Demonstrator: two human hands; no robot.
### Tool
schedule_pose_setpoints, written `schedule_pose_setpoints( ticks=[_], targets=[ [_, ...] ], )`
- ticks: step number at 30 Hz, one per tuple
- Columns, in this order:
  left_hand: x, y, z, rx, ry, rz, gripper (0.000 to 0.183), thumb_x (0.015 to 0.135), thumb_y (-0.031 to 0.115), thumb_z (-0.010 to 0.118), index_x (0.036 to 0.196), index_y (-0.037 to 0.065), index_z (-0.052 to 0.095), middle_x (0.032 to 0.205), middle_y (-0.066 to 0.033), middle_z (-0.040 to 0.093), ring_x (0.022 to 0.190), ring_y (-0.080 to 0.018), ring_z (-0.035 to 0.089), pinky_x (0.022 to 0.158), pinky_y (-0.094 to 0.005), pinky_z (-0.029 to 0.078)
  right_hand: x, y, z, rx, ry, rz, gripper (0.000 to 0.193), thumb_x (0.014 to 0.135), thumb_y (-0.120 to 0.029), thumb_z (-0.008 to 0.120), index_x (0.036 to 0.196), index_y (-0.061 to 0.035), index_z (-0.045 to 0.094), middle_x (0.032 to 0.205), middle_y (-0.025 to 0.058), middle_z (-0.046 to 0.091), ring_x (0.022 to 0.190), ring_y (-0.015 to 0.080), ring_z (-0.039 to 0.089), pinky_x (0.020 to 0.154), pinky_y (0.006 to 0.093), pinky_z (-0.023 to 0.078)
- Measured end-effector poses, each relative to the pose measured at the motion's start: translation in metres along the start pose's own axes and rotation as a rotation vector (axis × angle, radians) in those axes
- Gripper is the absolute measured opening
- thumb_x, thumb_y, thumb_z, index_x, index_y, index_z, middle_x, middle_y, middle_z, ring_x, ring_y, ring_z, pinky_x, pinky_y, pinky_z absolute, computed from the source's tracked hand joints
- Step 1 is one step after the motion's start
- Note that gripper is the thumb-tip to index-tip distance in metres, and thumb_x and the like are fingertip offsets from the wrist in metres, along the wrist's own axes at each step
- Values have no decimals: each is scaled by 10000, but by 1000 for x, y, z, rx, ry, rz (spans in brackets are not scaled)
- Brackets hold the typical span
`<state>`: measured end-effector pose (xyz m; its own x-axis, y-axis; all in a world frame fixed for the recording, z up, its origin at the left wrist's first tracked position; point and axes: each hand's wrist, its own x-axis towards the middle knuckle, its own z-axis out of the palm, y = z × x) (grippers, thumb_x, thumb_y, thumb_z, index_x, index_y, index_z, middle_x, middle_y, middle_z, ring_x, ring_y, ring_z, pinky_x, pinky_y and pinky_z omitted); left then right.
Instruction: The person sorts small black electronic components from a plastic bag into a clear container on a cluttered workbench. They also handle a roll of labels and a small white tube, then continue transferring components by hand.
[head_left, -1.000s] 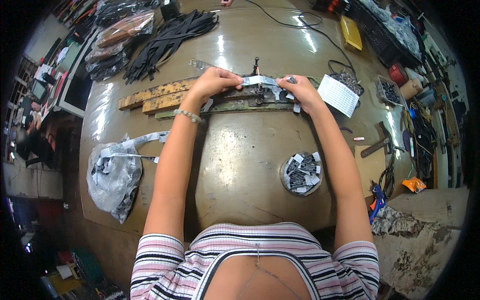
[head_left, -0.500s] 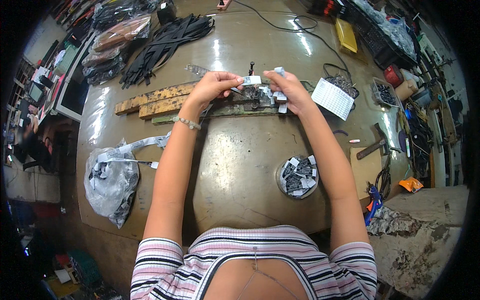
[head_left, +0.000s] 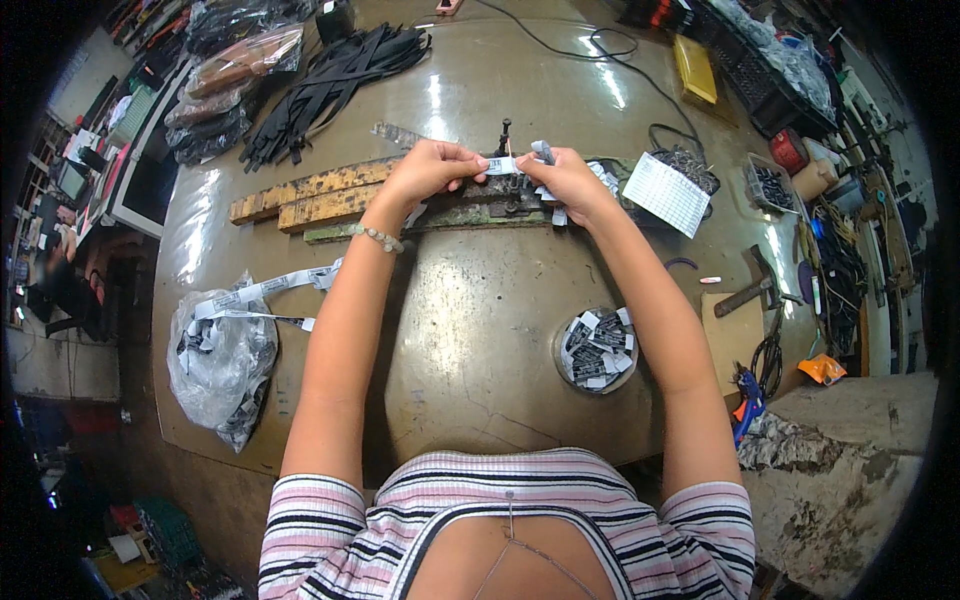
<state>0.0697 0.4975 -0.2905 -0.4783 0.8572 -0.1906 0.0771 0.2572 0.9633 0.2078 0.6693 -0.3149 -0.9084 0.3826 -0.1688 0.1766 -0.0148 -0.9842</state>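
A printed white fabric label strip [head_left: 501,166] stretches between my two hands, just in front of a black upright metal post [head_left: 506,132]. The left end is pinched between the thumb and fingers of my left hand [head_left: 432,175]. At the other end, my right hand [head_left: 570,182] closes on the strip, and a grey-white loop of it shows above the thumb. More pale labels hang below the right fingers; how they connect is hidden. Both hands are over stacked worn wooden bars [head_left: 325,205]. A round container [head_left: 630,378] full of cut labels stands nearer me, by my right forearm.
At left lies a clear plastic bag [head_left: 215,375] of labels, with a label strip [head_left: 262,291] trailing from it. Black straps [head_left: 340,85] and wrapped bundles lie far left. Rightward are a printed sheet [head_left: 668,195], a hammer [head_left: 745,295] and a blue glue gun [head_left: 746,405].
My right hand has moved left toward my left hand, and its thumb now presses on the strip's right end. The left hand has hardly moved and keeps its pinch.
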Motion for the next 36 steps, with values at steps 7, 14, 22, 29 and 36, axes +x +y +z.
schedule_pose_setpoints(
  ticks=[7,14,22,29,36],
  targets=[
    [-16,14,-5,-94,78,-49,225,835,200,689,955,11,674,820,4,659,580,-22,469,511,-172,356,-13,-18,-17,-196,106,-78,228,810,-224,697,861,-14,624,769,-1,607,671,78,511,598,222,393],
    [-34,47,6,-43,51,265,224,868,234,656,948,25,662,807,19,619,700,-35,506,629,-199,413,-36,-66,13,-72,-72,-246,254,822,-274,703,801,-39,610,748,-31,565,662,57,458,586,230,374],
    [-44,40,-15,-115,-49,-4,225,864,271,664,856,47,649,681,57,549,526,-13,397,465,-181,304,-38,-68,-12,62,-17,-89,198,793,-215,735,785,-105,571,700,-61,515,614,29,459,527,191,367],
    [-15,17,-8,-29,-31,-41,198,858,270,668,853,72,675,703,64,589,521,-6,374,461,-170,270,-35,-36,-34,140,68,90,182,802,-244,722,771,-169,559,693,-84,488,584,18,422,469,199,298],
    [-9,8,-7,-6,-5,-91,202,854,275,668,840,74,682,695,71,584,525,-11,361,469,-180,263,-30,-23,-36,158,48,126,174,803,-249,716,779,-173,561,707,-81,497,591,30,437,473,210,306]
  ],
)
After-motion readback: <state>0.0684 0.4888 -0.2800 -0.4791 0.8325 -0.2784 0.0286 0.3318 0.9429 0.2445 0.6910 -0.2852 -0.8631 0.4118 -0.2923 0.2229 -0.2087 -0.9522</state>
